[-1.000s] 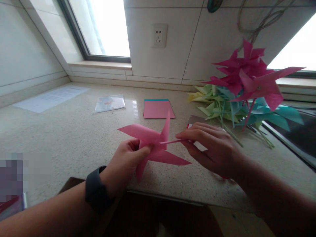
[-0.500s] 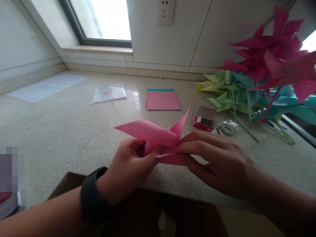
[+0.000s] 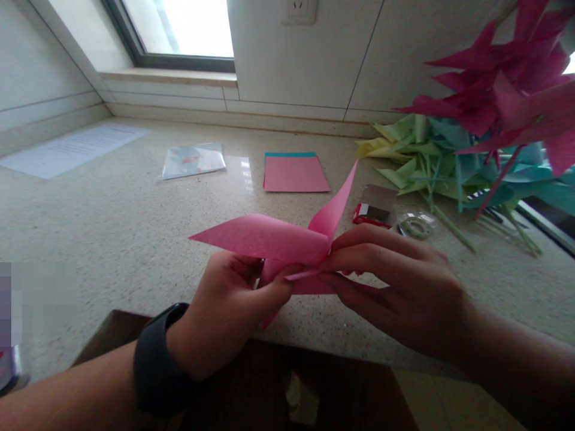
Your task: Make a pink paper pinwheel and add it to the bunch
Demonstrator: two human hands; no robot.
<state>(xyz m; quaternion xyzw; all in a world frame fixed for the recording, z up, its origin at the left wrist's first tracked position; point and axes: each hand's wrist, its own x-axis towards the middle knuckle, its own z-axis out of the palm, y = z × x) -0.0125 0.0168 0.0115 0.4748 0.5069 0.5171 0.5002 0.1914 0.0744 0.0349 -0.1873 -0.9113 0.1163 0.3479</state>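
Observation:
A pink paper pinwheel (image 3: pixel 269 233) is held between both hands above the counter's front edge, its curved blades pointing left and up to the right. My left hand (image 3: pixel 238 305), with a dark watch on the wrist, is closed on its lower left side, the thumb pressing near the middle. At the centre and right, the fingertips of my right hand (image 3: pixel 395 281) pinch the folded paper. Where the blades meet, the fingers partly hide the paper.
A stack of coloured paper squares (image 3: pixel 296 173), a clear packet (image 3: pixel 193 161) and a printed sheet (image 3: pixel 74 149) lie on the speckled counter (image 3: pixel 112 221). Rightward are a small red box (image 3: pixel 372 212), a tape roll (image 3: pixel 414 226) and several paper pinwheels (image 3: pixel 485 96).
The upper right blade stands taller and the left blade reaches farther left. Near my left thumb, the front paper edge has been drawn in. The whole view has shifted slightly.

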